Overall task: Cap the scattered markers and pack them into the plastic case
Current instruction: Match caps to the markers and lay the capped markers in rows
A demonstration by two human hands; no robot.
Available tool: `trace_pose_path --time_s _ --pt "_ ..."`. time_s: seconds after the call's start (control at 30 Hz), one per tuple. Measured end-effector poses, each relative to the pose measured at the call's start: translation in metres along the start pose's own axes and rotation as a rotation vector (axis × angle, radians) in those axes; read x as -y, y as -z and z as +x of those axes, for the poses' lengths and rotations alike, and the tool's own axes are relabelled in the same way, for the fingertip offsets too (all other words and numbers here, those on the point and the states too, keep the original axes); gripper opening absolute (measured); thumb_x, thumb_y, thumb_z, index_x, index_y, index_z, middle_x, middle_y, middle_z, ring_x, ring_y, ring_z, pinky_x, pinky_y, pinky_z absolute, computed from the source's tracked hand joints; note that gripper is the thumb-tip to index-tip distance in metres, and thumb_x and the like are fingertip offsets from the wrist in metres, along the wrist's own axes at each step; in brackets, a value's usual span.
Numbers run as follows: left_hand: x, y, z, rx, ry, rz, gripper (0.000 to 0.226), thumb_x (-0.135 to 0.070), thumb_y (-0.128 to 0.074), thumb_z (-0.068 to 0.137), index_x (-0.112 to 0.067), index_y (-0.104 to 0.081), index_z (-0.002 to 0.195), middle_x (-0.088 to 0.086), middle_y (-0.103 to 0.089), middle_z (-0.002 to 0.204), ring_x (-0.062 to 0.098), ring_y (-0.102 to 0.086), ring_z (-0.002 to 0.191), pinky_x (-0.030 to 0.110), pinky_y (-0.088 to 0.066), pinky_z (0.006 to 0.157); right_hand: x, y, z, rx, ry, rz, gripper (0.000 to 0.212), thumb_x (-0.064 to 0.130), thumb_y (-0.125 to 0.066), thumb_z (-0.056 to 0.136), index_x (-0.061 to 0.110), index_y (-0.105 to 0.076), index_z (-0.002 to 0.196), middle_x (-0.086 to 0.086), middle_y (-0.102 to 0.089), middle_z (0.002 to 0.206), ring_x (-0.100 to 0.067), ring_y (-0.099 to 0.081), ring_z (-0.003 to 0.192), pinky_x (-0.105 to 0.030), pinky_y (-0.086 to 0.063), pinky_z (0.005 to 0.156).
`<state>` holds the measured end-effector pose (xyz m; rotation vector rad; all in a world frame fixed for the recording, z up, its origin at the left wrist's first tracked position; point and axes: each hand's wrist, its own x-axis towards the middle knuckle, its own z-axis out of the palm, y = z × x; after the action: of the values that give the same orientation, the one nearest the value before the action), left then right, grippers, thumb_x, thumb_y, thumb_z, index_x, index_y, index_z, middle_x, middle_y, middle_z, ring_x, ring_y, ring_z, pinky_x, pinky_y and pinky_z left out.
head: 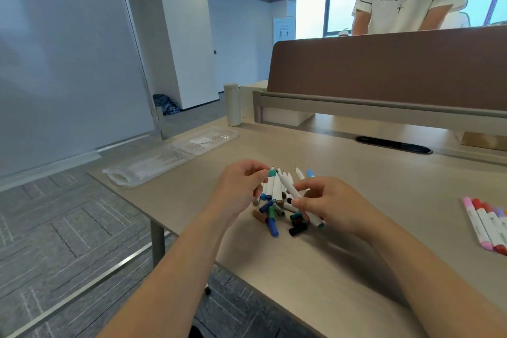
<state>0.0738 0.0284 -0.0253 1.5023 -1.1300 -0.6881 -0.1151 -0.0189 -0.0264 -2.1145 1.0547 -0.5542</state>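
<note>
Marker and cap in hand over the pile.

The right hand (329, 207) has its fingers (297, 202) clamped mid-barrel on a white marker (288, 189). The left hand (240, 186) seems to pinch a teal cap (271, 173) just above the pile of markers (274, 214). These look light, stiff, smooth and prone to roll, so hold them by the barrel. The clear plastic case (170, 158) lies open far left of the pile on the smooth pale desk (315, 269), in a carpeted office.
</note>
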Motion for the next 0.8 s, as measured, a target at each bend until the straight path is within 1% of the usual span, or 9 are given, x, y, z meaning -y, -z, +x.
trace_pose_path --time_s 0.17,0.23,0.37,0.47,0.53,0.6,0.67,0.7,0.8 --pt "-0.001 -0.001 0.0 0.005 -0.01 0.012 0.017 -0.01 -0.054 0.098 -0.018 -0.069 0.095 0.002 -0.063 0.077 0.015 -0.049 0.06 0.028 -0.042 0.056 0.001 0.0 -0.002 0.032 0.012 0.008 0.01 0.037 -0.066 0.092 0.043 -0.065 0.1 0.004 -0.074 0.08 -0.015 -0.068 0.083 -0.026 -0.05 0.076" --pt "-0.001 -0.001 0.0 0.01 -0.023 0.03 0.017 -0.009 -0.054 0.098 -0.017 -0.068 0.095 0.003 -0.063 0.078 0.014 -0.049 0.058 0.027 -0.042 0.055 0.0 0.0 -0.001 0.039 0.013 0.008 0.009 0.037 -0.066 0.092 0.046 -0.064 0.094 0.005 -0.075 0.08 -0.015 -0.069 0.084 -0.026 -0.05 0.078" --pt "-0.001 0.003 0.0 0.043 -0.076 0.101 0.017 -0.009 -0.056 0.097 -0.017 -0.071 0.095 0.001 -0.059 0.068 0.01 -0.047 0.054 0.024 -0.041 0.052 -0.002 0.0 0.0 0.057 0.01 -0.007 0.013 0.036 -0.068 0.091 0.045 -0.066 0.099 0.006 -0.075 0.079 -0.014 -0.067 0.082 -0.029 -0.05 0.083" --pt "-0.003 0.009 0.0 0.07 -0.123 0.187 0.017 -0.011 -0.059 0.095 -0.021 -0.072 0.093 0.0 -0.057 0.063 0.012 -0.047 0.055 0.025 -0.042 0.054 -0.001 0.002 0.0 0.074 0.012 -0.032 0.018 0.031 -0.069 0.091 0.046 -0.068 0.1 0.009 -0.073 0.076 -0.007 -0.062 0.073 -0.025 -0.049 0.078" --pt "-0.007 0.011 -0.001 0.09 -0.147 0.264 0.013 -0.012 -0.06 0.095 -0.021 -0.07 0.096 -0.003 -0.062 0.068 0.01 -0.05 0.056 0.023 -0.045 0.054 0.0 0.003 -0.001 0.08 0.017 -0.041 0.02 0.03 -0.069 0.091 0.046 -0.068 0.102 0.01 -0.073 0.075 -0.006 -0.061 0.072 -0.024 -0.048 0.076" --pt "-0.009 0.009 -0.002 0.115 -0.132 0.232 0.007 -0.011 -0.061 0.095 -0.017 -0.064 0.099 -0.003 -0.068 0.079 0.011 -0.054 0.057 0.021 -0.046 0.052 0.0 0.004 -0.002 0.083 0.033 -0.032 0.02 0.03 -0.07 0.09 0.045 -0.069 0.102 0.008 -0.073 0.075 -0.008 -0.061 0.071 -0.028 -0.049 0.073" --pt "-0.01 0.006 -0.003 0.099 -0.118 0.178 0.004 -0.01 -0.061 0.094 -0.013 -0.059 0.098 0.0 -0.069 0.079 0.014 -0.056 0.057 0.024 -0.045 0.051 0.001 0.006 -0.002 0.07 0.045 -0.015 0.018 0.031 -0.07 0.09 0.047 -0.068 0.099 0.007 -0.072 0.073 -0.011 -0.06 0.069 -0.033 -0.051 0.073" --pt "-0.01 0.003 -0.004 0.072 -0.12 0.149 0.003 -0.01 -0.061 0.094 -0.012 -0.059 0.096 0.001 -0.069 0.076 0.013 -0.056 0.056 0.024 -0.044 0.051 0.001 0.007 -0.002 0.058 0.05 -0.011 0.016 0.032 -0.07 0.09 0.047 -0.067 0.097 0.007 -0.07 0.071 -0.009 -0.059 0.066 -0.032 -0.05 0.07" --pt "-0.007 -0.012 -0.005 -0.048 -0.119 0.055 0.004 -0.009 -0.06 0.094 -0.01 -0.063 0.091 0.006 -0.069 0.071 0.01 -0.055 0.051 0.022 -0.043 0.049 0.002 0.01 -0.003 0.028 0.053 -0.002 0.013 0.031 -0.07 0.09 0.037 -0.064 0.1 0.006 -0.07 0.069 -0.002 -0.056 0.059 -0.019 -0.045 0.061"
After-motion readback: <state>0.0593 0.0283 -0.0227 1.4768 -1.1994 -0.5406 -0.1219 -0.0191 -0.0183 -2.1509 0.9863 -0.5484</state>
